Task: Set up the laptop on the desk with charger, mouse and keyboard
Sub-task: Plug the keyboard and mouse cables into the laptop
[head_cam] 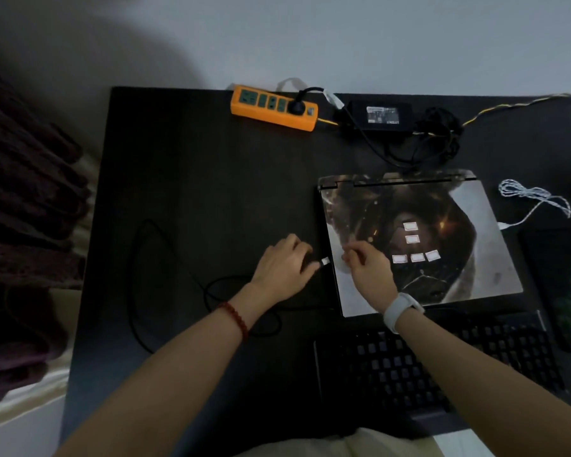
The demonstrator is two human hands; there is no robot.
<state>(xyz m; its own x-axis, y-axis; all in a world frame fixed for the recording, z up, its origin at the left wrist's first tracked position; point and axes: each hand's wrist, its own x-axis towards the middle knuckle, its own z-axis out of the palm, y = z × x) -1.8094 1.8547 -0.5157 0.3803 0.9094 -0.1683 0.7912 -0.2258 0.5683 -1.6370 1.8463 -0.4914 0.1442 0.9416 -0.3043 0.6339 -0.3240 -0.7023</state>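
Holding a USB plug (324,261) pinched in my left grip (285,267), I have it just beside the closed laptop (442,232), whose near-left edge my right grip (366,263) steadies with fingers curled onto the lid. My worry is a plug presented the wrong way up or off the port, which I cannot see from here, so forcing it could slide the laptop on the worktop (195,176). Its black cable (152,258) loops behind my left grip, the keyboard (442,367) lies nearer me, the charger brick (381,115) far beyond; no containers show.
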